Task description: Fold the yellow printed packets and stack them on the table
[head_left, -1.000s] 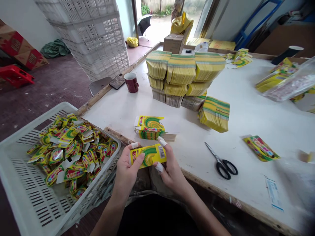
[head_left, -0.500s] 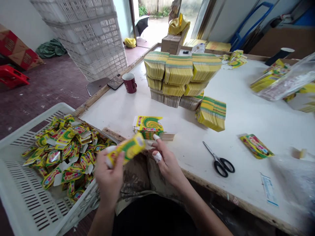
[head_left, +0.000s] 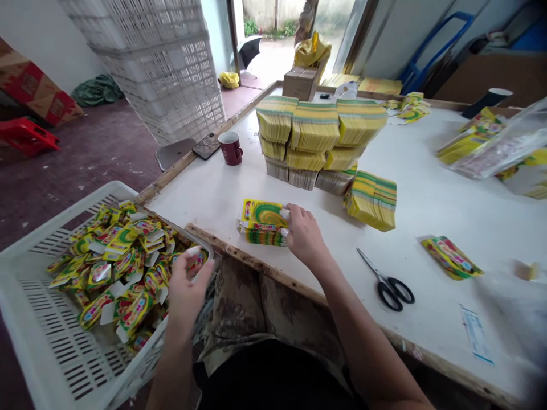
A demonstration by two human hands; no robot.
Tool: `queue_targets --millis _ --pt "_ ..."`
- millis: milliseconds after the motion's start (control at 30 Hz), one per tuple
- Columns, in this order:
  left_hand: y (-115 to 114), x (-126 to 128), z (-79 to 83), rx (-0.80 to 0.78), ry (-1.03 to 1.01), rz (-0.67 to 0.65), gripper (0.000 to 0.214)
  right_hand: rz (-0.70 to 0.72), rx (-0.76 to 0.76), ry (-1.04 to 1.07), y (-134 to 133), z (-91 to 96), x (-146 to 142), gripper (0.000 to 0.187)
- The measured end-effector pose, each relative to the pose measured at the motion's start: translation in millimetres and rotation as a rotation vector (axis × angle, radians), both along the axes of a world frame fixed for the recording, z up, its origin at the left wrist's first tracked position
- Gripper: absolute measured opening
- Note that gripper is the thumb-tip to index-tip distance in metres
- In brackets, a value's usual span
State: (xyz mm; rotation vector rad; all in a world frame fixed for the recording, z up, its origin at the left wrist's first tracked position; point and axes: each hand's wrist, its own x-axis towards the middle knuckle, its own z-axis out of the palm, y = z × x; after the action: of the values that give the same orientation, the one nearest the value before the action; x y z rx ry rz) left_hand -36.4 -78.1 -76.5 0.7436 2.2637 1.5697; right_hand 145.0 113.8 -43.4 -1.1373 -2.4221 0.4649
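My left hand point(head_left: 187, 285) hangs over the right rim of the white crate point(head_left: 51, 341), fingers spread and empty, just above the heap of folded yellow-green cartons point(head_left: 123, 262) inside. My right hand point(head_left: 303, 233) rests on the right end of a small stack of flat yellow-green cartons point(head_left: 262, 222) near the table's front edge, with taped fingertips closing on the top pieces.
Black scissors point(head_left: 387, 282) lie right of my right arm. A tall pile of bundled flat cartons point(head_left: 318, 139) stands mid-table, with one bundle point(head_left: 371, 199) leaning beside it. A maroon mug point(head_left: 231, 148) and a phone point(head_left: 206, 146) sit at the left edge. Stacked white crates point(head_left: 166, 68) stand on the floor.
The folded carton that both hands held went left with my left hand and is gone from it over the crate. My right hand moved forward onto the flat stack.
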Motion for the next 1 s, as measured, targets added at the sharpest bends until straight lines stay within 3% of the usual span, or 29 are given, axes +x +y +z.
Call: queue_targets --millis 100,167,233,300,400,567,733,800,867,1000 --pt "16.6 37.2 5.4 0.212 -0.248 -0.228 0.054 0.033 -0.122 0.225 -18.5 7.0 3.2 0.053" --pt "24.2 58.3 12.8 0.443 -0.38 -0.329 0.063 0.135 -0.334 0.45 -41.7 8.5 4.1 0.053" --pt "30.5 74.1 21.1 0.614 -0.518 -0.289 0.059 0.262 -0.564 0.567 -69.5 5.9 3.5 0.052" --pt "36.1 82.7 28.5 0.691 -0.63 -0.169 0.054 0.363 -0.806 0.659 -95.2 1.2 1.9 0.055" --pt "41.9 84.5 35.3 0.706 -0.677 -0.037 0.058 0.382 -0.907 0.709 -117.9 -4.5 -0.1 0.058" --pt "37.5 84.3 29.1 0.513 -0.636 -0.105 0.076 0.26 -0.87 0.674 -110.3 -3.9 4.8 0.044" --pt "23.2 84.6 10.2 0.487 -0.543 -0.086 0.029 0.288 -0.638 0.663 -94.1 -1.9 19.0 0.016" --pt "17.8 77.0 9.1 0.445 -0.507 -0.099 0.023 0.301 -0.529 0.615 -89.7 -1.5 26.9 0.015" --pt "11.8 63.8 16.2 0.418 -0.483 -0.18 0.032 0.319 -0.444 0.557 -84.5 0.3 36.6 0.022" --pt "0.3 37.3 46.8 0.364 -0.301 -0.434 0.085 0.409 -0.171 0.338 -75.9 10.1 53.6 0.036"
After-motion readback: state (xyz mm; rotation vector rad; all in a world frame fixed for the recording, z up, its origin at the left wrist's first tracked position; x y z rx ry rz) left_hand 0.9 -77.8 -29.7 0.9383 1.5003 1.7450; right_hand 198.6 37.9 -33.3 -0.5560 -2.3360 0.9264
